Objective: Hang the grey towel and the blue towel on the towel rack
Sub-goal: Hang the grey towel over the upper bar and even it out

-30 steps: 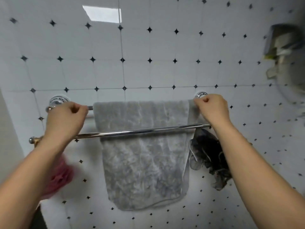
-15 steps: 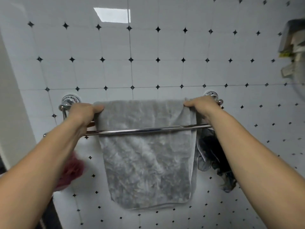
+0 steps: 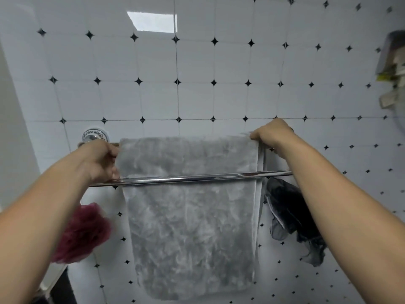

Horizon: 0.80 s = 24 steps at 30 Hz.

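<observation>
- the grey towel [image 3: 190, 216] hangs over the back bar [image 3: 116, 145] of the towel rack [image 3: 274, 173], spread flat between the two hands, its long front flap dropping behind the front bar [image 3: 197, 178] and well below it.
- the left hand [image 3: 98, 159] sits at the towel's top left edge, near the left end of the rack, fingers curled and pinching the cloth just above the front bar.
- the right hand [image 3: 271, 133] is at the towel's top right corner, by the right end of the rack, fingers bent down and nipping that corner.
- both forearms reach up from below, one on either side of the towel, and cover the ends of the rack.
- a red bath puff [image 3: 85, 231] hangs under the left end, partly behind the left arm.
- a dark mesh cloth [image 3: 289, 213] dangles under the right end, just beside the towel's right edge.
- a round mount [image 3: 94, 135] fixes the rack to the tiled wall [image 3: 197, 62] above the left hand.
- a blurred shelf [image 3: 392, 62] sticks out at the far right.
</observation>
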Motion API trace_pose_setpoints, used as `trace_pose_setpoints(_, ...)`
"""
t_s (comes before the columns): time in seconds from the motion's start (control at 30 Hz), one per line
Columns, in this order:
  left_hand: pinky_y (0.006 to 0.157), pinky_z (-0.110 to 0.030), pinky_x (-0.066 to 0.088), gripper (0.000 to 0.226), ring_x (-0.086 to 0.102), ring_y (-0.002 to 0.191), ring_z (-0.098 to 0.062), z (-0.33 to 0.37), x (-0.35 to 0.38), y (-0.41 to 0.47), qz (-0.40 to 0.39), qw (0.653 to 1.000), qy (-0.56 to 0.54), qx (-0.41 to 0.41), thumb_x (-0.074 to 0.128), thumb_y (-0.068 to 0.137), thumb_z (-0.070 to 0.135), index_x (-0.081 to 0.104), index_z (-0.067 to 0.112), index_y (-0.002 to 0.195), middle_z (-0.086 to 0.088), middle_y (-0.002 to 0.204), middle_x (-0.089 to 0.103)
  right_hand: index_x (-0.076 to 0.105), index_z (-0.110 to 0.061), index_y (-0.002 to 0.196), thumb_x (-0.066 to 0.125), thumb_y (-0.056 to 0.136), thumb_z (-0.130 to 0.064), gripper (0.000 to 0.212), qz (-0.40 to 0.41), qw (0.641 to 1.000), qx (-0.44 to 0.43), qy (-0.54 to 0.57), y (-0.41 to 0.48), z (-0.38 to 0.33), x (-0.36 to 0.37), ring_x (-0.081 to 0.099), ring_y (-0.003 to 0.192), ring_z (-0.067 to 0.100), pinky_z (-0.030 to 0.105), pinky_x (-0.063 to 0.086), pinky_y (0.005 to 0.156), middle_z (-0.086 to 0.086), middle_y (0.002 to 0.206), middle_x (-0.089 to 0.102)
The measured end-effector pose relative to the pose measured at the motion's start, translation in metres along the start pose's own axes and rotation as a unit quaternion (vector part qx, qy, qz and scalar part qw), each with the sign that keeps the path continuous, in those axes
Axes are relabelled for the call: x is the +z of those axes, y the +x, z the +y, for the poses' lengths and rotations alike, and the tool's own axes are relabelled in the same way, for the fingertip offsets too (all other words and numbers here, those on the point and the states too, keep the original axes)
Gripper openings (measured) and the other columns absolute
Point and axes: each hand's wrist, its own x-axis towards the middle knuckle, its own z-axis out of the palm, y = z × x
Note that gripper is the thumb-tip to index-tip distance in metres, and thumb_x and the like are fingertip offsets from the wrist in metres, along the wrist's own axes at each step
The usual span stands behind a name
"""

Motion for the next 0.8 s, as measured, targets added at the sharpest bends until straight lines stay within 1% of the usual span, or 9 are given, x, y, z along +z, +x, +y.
trace_pose_setpoints(0.1,0.043,-0.022,0.047,0.031,0.048,0.046,-0.010,-0.003,-0.004,0.002,-0.049,0.999,-0.024,0.001,0.039,0.088,-0.004,0.051,0.015,0.067,0.001,0.055,0.050,0.057,-0.007,0.066,0.076,0.065,-0.026,0.027,0.015,1.000,-0.008,-0.013,0.002,0.006,0.001,0.054,0.061,0.024,0.029,0.040,0.056,0.008,0.065,0.059)
trace_pose_setpoints(0.17,0.043,-0.019,0.034,0.028,0.034,0.059,-0.008,-0.004,-0.007,0.004,-0.068,0.998,-0.005,0.010,0.042,0.093,0.003,0.054,0.017,0.072,0.003,0.064,0.045,0.060,-0.004,0.068,0.077,0.066,-0.029,0.030,0.018,0.999,-0.018,-0.028,0.002,0.008,0.006,0.057,0.065,0.024,0.031,0.042,0.057,0.009,0.069,0.064)
trace_pose_setpoints(0.27,0.036,-0.014,0.023,0.026,0.035,0.047,-0.007,-0.002,-0.004,0.005,-0.073,0.997,0.031,0.024,0.045,0.093,0.005,0.051,0.018,0.071,0.003,0.057,0.044,0.067,0.003,0.081,0.081,0.061,-0.026,0.038,0.010,0.999,-0.021,0.026,0.002,0.007,0.015,0.067,0.085,0.031,0.041,0.054,0.074,0.016,0.088,0.072)
trace_pose_setpoints(0.37,0.038,-0.014,0.017,0.029,0.035,0.037,-0.004,-0.001,0.007,0.006,-0.093,0.994,0.048,0.011,0.046,0.090,0.003,0.048,0.018,0.066,0.005,0.050,0.042,0.071,0.003,0.087,0.081,0.050,-0.018,0.043,-0.011,0.996,-0.002,0.087,0.002,0.004,0.018,0.071,0.087,0.032,0.042,0.059,0.079,0.018,0.090,0.074)
trace_pose_setpoints(0.47,0.036,-0.015,0.015,0.031,0.029,0.036,-0.005,0.001,0.012,0.009,-0.108,0.993,0.045,0.006,0.041,0.087,-0.001,0.040,0.019,0.062,0.005,0.048,0.034,0.069,0.004,0.090,0.086,0.052,-0.018,0.047,-0.026,0.993,0.014,0.112,0.003,0.006,0.016,0.070,0.084,0.033,0.047,0.059,0.082,0.019,0.089,0.073)
trace_pose_setpoints(0.57,0.032,-0.014,0.019,0.036,0.025,0.033,-0.005,0.001,0.013,0.009,-0.078,0.996,0.051,0.009,0.036,0.084,-0.008,0.035,0.020,0.061,0.005,0.045,0.032,0.067,-0.001,0.077,0.088,0.058,-0.010,0.030,-0.016,0.990,0.023,0.135,0.006,0.007,0.014,0.066,0.065,0.024,0.034,0.057,0.063,0.013,0.078,0.071)
trace_pose_setpoints(0.63,0.030,-0.013,0.021,0.037,0.025,0.030,-0.005,0.004,0.007,0.007,-0.032,0.996,0.084,0.028,0.035,0.085,-0.012,0.038,0.017,0.063,0.003,0.045,0.036,0.070,-0.001,0.077,0.087,0.058,-0.007,0.026,-0.012,0.990,0.033,0.139,0.012,0.008,0.010,0.066,0.066,0.024,0.034,0.058,0.064,0.012,0.077,0.071)
trace_pose_setpoints(0.7,0.030,-0.012,0.025,0.033,0.028,0.029,-0.005,0.012,-0.002,0.002,0.017,0.989,0.132,0.055,0.037,0.087,-0.014,0.050,0.008,0.066,-0.003,0.052,0.048,0.072,-0.001,0.077,0.084,0.059,-0.008,0.023,0.002,0.989,0.048,0.139,0.020,0.009,0.004,0.067,0.071,0.028,0.039,0.058,0.066,0.015,0.081,0.073)
trace_pose_setpoints(0.8,0.032,-0.013,0.029,0.021,0.035,0.034,-0.007,0.019,-0.018,-0.005,0.080,0.979,0.155,0.110,0.046,0.083,-0.018,0.060,-0.005,0.074,-0.005,0.059,0.067,0.067,-0.003,0.066,0.080,0.062,-0.007,0.015,0.017,0.990,0.049,0.132,0.027,0.014,-0.002,0.059,0.054,0.025,0.032,0.046,0.053,0.011,0.059,0.068)
